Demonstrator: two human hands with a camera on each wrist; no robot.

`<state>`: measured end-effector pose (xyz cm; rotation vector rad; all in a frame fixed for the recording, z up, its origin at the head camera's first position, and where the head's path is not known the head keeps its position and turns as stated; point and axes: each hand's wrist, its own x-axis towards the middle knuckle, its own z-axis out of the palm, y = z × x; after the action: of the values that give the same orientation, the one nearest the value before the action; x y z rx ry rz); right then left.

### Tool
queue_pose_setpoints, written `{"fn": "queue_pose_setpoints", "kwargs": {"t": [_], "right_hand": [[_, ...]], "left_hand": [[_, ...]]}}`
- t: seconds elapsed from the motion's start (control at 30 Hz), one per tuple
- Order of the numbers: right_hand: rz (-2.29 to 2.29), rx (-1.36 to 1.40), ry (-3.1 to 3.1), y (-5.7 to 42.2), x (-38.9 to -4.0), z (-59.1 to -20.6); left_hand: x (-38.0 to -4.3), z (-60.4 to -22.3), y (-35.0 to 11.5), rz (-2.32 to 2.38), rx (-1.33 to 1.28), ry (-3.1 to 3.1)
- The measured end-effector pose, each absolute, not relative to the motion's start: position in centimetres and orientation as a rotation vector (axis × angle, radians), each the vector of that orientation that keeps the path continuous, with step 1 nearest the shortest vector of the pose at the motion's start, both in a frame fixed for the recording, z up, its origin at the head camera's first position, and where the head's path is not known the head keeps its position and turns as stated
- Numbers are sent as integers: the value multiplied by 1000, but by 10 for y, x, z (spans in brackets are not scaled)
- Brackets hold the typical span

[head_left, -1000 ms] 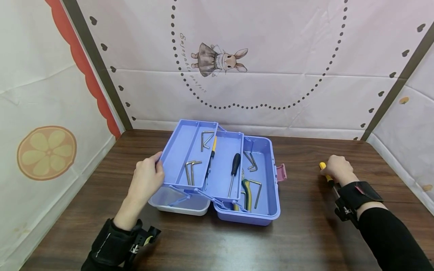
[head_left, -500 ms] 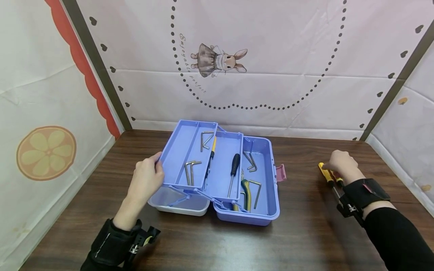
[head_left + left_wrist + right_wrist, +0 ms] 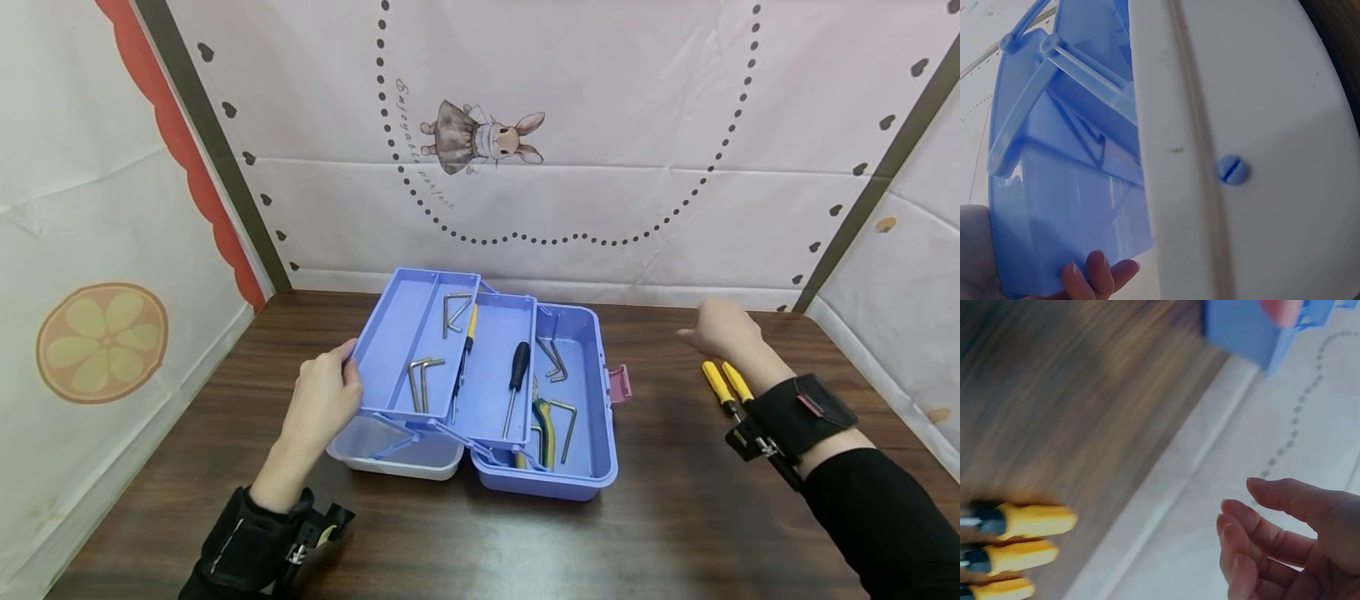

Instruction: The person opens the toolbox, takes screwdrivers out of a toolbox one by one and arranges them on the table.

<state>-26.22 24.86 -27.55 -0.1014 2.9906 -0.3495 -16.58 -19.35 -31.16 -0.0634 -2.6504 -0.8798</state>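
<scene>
My left hand (image 3: 322, 408) grips the left edge of the raised upper tray (image 3: 390, 350) of a blue toolbox (image 3: 588, 400). In the left wrist view its fingers (image 3: 1100, 275) show under the blue tray, and a white lid (image 3: 1260, 94) fills much of that view. My right hand (image 3: 726, 329) is above the table to the right, holding nothing, fingers loosely bent in the right wrist view. Just below it lie yellow-and-black handled screwdrivers (image 3: 718, 383); three handles (image 3: 1038, 520) show in the right wrist view, their shafts mostly hidden by the wrist strap in the head view.
Hex keys (image 3: 427, 383), a black-handled screwdriver (image 3: 519, 367), a yellow-handled screwdriver (image 3: 471, 329) and green-and-yellow pliers (image 3: 546, 429) lie in the toolbox. A pink latch (image 3: 620, 384) sticks out at its right. White patterned cloth (image 3: 600, 108) walls the wooden table (image 3: 660, 533).
My right hand has let go of a yellow-handled screwdriver, laid beside another on the table, and has risen and moved away toward the back. The left hand stays on the tray.
</scene>
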Motion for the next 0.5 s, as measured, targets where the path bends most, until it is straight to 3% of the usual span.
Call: {"fn": "queue_pose_setpoints", "kwargs": {"t": [0.5], "right_hand": [[-347,-512,3152,158,-252,-254]], "left_hand": [[-166,-312,-193,-884,-58,-2646]]}}
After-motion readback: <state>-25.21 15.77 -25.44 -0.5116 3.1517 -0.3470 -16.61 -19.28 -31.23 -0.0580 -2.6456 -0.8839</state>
